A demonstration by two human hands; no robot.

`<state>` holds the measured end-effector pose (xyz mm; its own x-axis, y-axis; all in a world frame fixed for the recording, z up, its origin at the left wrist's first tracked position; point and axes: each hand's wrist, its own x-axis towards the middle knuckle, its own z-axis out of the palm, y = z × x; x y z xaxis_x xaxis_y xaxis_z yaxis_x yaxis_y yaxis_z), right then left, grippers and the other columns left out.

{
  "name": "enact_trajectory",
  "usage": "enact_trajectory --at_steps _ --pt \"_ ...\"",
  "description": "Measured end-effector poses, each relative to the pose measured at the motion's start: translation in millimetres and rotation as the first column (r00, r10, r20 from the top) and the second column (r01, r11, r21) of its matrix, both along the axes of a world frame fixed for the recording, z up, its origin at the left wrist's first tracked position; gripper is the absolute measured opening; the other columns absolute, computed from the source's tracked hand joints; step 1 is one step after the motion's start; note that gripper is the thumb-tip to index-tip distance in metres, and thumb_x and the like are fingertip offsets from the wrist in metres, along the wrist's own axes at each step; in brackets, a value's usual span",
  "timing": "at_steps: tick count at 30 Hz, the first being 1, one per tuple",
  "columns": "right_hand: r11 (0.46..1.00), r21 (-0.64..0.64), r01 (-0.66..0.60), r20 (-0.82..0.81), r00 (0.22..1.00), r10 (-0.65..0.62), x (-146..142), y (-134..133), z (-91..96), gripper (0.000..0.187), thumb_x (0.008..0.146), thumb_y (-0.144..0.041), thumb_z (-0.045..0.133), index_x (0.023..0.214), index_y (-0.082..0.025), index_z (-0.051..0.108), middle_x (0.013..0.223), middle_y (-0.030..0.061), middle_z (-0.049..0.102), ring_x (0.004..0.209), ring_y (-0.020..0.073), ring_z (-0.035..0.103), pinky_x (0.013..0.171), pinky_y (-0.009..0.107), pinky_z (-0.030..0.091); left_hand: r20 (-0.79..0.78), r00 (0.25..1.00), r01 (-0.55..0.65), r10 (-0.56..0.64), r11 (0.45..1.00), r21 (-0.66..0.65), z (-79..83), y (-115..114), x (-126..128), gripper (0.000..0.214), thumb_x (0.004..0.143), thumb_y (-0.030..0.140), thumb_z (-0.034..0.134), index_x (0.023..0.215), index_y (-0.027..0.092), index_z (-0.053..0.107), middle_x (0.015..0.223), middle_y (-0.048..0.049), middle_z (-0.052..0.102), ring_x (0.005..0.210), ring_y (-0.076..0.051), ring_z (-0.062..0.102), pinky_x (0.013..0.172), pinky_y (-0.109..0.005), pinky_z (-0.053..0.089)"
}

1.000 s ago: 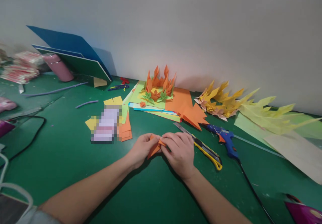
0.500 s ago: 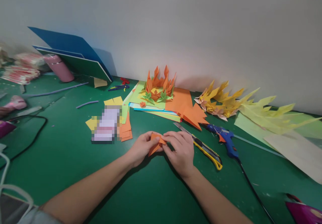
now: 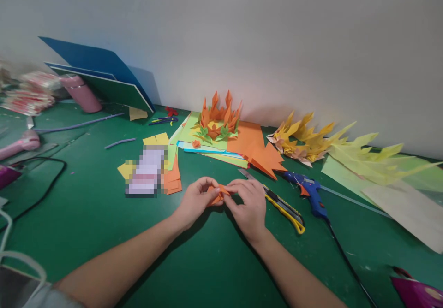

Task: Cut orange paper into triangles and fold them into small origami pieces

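Observation:
A small folded piece of orange paper is held above the green table between my two hands. My left hand is closed on its left side, the thumb pressed on top. With thumb and fingertips, my right hand pinches its right edge. Fingers cover much of the paper. Beside my right hand lies a yellow utility knife with its blade out. Orange paper squares lie left of my hands, partly under a pixelated phone-like object.
An orange folded-paper crown stands on coloured sheets at the back. Yellow paper crowns sit to its right. A blue glue gun lies right, its cord running forward. A pink bottle leans near blue and green boards.
The orange paper has been tilted or turned, so its downward point no longer shows. Both hands keep hold of it. At far left, a pink object has shifted into fuller view.

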<state>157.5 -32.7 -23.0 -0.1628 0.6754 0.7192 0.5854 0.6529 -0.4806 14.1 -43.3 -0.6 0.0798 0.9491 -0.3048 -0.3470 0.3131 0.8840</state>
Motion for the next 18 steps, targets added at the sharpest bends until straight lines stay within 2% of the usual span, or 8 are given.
enact_trajectory --at_steps 3,9,18 --pt "0.999 -0.001 0.032 -0.003 0.999 -0.032 0.6 0.3 0.5 0.01 0.082 -0.023 0.061 0.073 -0.02 0.063 0.076 0.0014 0.068 0.073 0.0171 0.056 0.072 0.033 0.038 -0.005 1.0 0.009 -0.009 1.0 -0.029 2.5 -0.6 0.9 0.04 0.052 0.035 0.084 0.077 0.01 0.064 0.076 -0.0017 0.066 0.066 -0.01 0.062 0.065 -0.024 0.054" --pt "0.998 0.043 0.047 0.053 0.997 -0.049 1.7 0.7 0.3 0.009 0.082 -0.021 0.061 0.073 -0.021 0.063 0.077 0.0009 0.069 0.073 0.0178 0.054 0.071 0.033 0.036 -0.015 0.999 0.03 -0.03 0.999 -0.035 5.2 -0.8 -0.6 0.039 0.049 0.018 0.085 0.082 0.01 0.065 0.078 -0.0027 0.068 0.065 -0.01 0.062 0.067 -0.024 0.052" --pt "0.994 0.104 0.031 0.152 0.987 -0.047 2.8 -0.4 2.0 0.008 0.084 -0.021 0.059 0.08 -0.023 0.066 0.079 -0.0005 0.071 0.074 0.0182 0.051 0.071 0.034 0.034 -0.09 0.996 0.021 -0.024 0.999 -0.043 1.9 2.7 -4.0 0.038 0.047 0.017 0.084 0.081 0.012 0.068 0.077 -0.0027 0.07 0.066 -0.012 0.061 0.069 -0.025 0.05"
